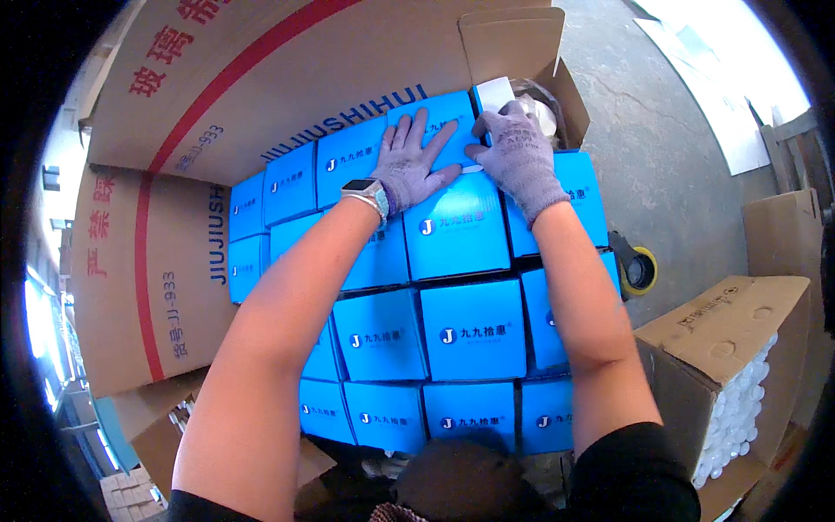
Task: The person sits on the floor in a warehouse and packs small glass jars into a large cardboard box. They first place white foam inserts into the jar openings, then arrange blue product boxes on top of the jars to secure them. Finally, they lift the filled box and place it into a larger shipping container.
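Both my hands wear grey-purple knit gloves. My left hand (416, 163) lies spread on the tops of the blue boxes (474, 331), fingers pointing away from me. Beside it my right hand (519, 157) has its fingers bent down at the edge of a box with a white flap (495, 93). What those fingers grip, if anything, is hidden. A small white strip (471, 169) shows between the two hands, at the far edge of one blue box (457, 230). The blue boxes stand in close rows, with dark gaps between some of them.
A large open brown carton (187, 96) with red and blue printing rises behind and left of the boxes. Clear plastic-wrapped white pieces (537, 109) sit at its far right corner. On the grey floor lies a tape dispenser (637, 268). A carton (687, 365) at right holds many translucent caps (735, 409).
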Demonstrator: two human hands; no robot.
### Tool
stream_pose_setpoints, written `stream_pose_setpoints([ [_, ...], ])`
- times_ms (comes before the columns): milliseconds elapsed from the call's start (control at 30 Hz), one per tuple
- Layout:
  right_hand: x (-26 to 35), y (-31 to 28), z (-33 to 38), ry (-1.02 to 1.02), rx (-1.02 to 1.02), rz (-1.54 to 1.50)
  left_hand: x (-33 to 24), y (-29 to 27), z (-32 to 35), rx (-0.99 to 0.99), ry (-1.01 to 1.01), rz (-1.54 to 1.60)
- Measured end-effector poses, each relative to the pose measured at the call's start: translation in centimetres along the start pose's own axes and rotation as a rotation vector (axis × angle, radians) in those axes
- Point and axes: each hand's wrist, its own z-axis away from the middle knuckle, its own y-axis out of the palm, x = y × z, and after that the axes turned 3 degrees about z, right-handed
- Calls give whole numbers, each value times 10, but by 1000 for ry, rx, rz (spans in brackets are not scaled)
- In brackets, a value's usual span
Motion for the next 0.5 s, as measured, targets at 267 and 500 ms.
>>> stream_pose_setpoints([
  [267,-42,19,6,-234,-133,-438,-6,-30,-22,219,-12,-58],
  [500,-37,18,6,-302,-151,-134,-17,-4,-4,-29,-4,-135],
])
